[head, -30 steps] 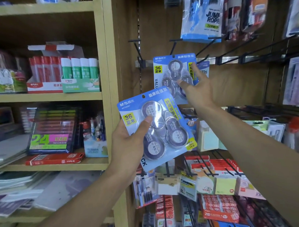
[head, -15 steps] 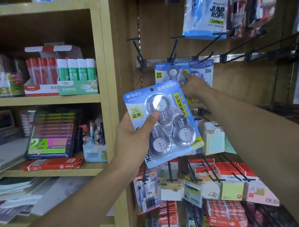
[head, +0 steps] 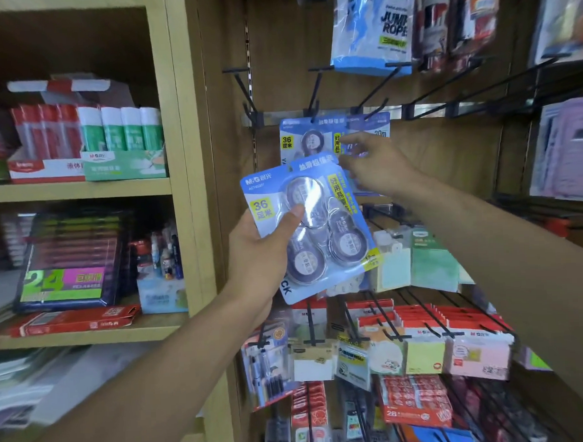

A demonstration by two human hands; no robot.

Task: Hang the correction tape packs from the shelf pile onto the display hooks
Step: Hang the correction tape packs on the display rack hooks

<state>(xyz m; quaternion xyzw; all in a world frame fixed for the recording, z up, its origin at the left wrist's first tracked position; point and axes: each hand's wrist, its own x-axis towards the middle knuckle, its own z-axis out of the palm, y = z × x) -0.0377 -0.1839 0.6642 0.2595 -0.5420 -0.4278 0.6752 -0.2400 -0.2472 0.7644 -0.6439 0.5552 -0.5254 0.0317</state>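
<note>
The left hand grips a blue pack of three tapes, thumb across the top blister, pack tilted and held in front of the hooks; just behind, the right hand reaches up with loose, slightly curled fingers holding nothing, fingertips at the hung pack; that pack hangs from a black hook on the rail, beside another blue card; farther up hangs a jump rope bag; glue sticks stand on the left shelf.

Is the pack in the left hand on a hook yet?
No. The left hand grips the pack below the hooks, tilted.
</note>
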